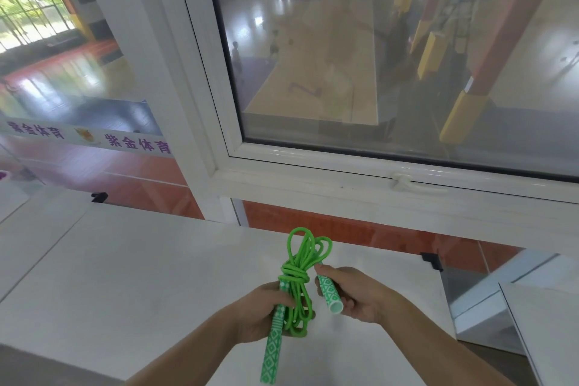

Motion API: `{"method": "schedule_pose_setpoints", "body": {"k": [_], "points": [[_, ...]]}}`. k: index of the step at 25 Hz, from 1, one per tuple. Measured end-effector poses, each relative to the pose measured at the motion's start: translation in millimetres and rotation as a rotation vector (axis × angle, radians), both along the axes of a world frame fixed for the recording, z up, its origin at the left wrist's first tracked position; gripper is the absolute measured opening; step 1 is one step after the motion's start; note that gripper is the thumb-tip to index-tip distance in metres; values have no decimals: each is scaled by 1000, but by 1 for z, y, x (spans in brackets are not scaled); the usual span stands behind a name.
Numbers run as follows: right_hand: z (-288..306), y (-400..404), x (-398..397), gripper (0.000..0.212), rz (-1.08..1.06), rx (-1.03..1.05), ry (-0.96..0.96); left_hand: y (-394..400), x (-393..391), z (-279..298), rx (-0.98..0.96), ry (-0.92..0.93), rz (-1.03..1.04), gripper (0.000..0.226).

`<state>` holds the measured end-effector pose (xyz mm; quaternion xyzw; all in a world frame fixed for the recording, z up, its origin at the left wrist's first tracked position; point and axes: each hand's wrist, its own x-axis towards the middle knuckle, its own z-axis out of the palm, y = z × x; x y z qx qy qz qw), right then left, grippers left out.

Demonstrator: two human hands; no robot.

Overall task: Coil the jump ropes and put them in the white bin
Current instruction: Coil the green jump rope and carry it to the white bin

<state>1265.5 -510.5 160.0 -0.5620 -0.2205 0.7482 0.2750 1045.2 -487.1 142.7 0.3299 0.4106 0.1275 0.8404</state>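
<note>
Over the white table, at 6 o'clock in your view, you hold the green jump rope bundled and knotted, its loops fanning toward 12 o'clock. Your left hand has its fingers curled round one patterned handle and the lower loops. Your right hand grips the other handle, at 3 o'clock from the knot. A white-framed window stands beyond the table.

The one camera sits on my head, looking forward and down: my hands close at the bottom centre, the white table below, the window filling the upper frame.
</note>
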Motion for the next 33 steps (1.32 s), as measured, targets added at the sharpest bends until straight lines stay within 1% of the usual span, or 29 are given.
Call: {"method": "schedule_pose_setpoints", "body": {"k": [3,6,8,12,16,20,21,23,25,26,27,28,30,32,33], "points": [[-7,-4,-5,34,19,-1,6,-4,0,-8,109,45,-83,35],[-8,-5,-14,33,16,6,40,-8,8,-17,264,185,-13,29],[-10,-3,-17,32,6,15,11,-12,12,-20,321,246,39,24],[-17,-3,-22,26,-44,25,-46,-26,15,-25,328,353,83,19],[-28,-8,-32,33,-48,68,-54,-31,16,-30,289,423,112,7],[-34,-9,-38,38,6,122,-85,-31,16,-29,327,501,118,15],[-35,-9,-37,38,-2,122,-89,-31,14,-29,329,486,97,14],[-38,-7,-32,37,-36,108,-98,-31,6,-34,318,388,39,14],[-41,-7,-29,37,-58,85,-88,-33,-4,-40,296,311,-7,28],[-42,-8,-29,36,-69,76,-79,-34,-6,-42,296,306,-9,32],[-43,-10,-31,35,-85,69,-70,-35,-7,-43,321,318,0,32],[-44,-11,-33,33,-105,69,-65,-36,-6,-44,360,348,12,27],[-46,-12,-38,29,-149,83,-81,-37,-5,-43,447,469,21,16],[-47,-12,-42,26,-187,90,-98,-35,-9,-41,521,569,-1,16],[-48,-11,-43,25,-202,90,-103,-35,-12,-42,547,576,-30,16]]}}
